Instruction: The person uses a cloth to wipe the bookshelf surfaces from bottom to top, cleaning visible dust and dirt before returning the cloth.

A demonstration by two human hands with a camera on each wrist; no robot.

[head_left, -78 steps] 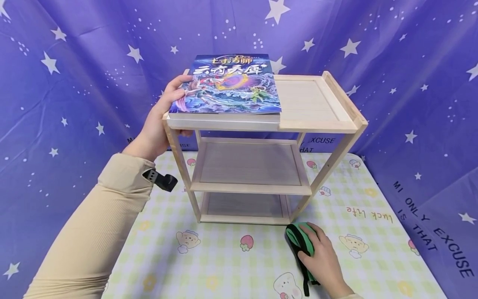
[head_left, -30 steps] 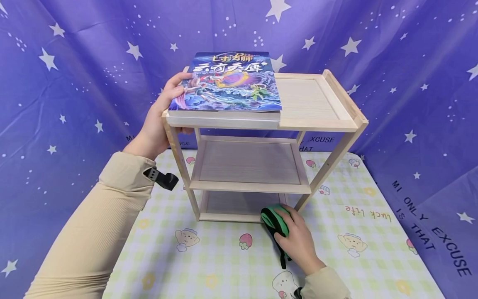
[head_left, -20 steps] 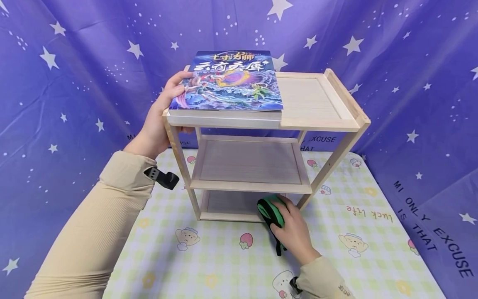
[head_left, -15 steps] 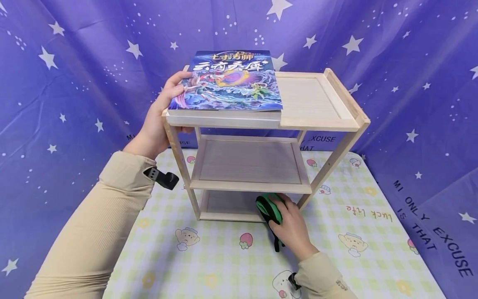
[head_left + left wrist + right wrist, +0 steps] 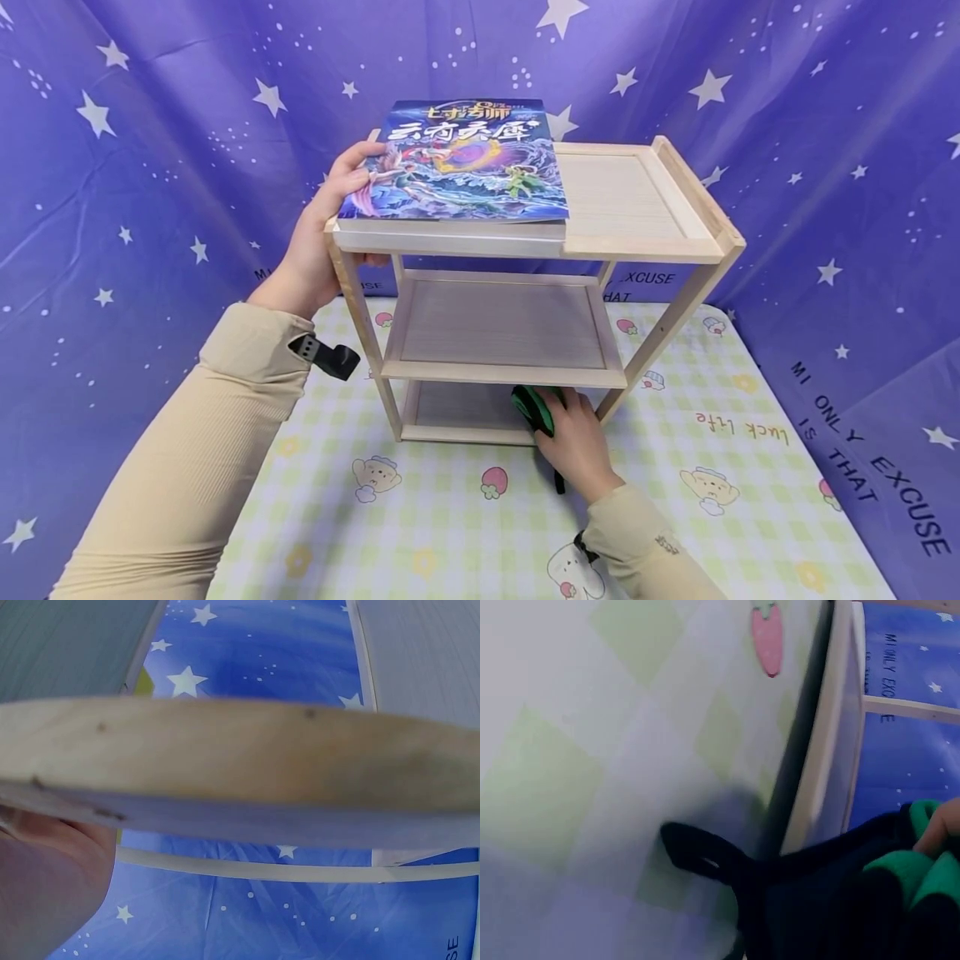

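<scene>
A three-tier wooden shelf [image 5: 637, 200] stands on the table, with a blue illustrated book [image 5: 465, 179] lying on the left of its top tier. My left hand [image 5: 322, 225] grips the shelf's upper left end, fingertips over the book's left edge and part of the hand under the top board. In the left wrist view a wooden side piece crosses in front of that hand [image 5: 52, 870]. Low at the right, my right hand [image 5: 577, 442] holds a folded green-and-black cloth item [image 5: 532, 411] at the bottom tier's opening. Its black loop [image 5: 697, 851] hangs by the front edge.
The middle tier [image 5: 502, 325] sits close above my right hand, and the shelf's right front leg [image 5: 667, 321] rises beside it. A checked tablecloth [image 5: 465, 542] covers the table. A purple star-patterned curtain [image 5: 180, 150] hangs behind and at both sides.
My right hand has moved the green-and-black cloth item from the tablecloth, leftward and away from me, into the bottom tier's opening. My left hand has kept its grip on the shelf.
</scene>
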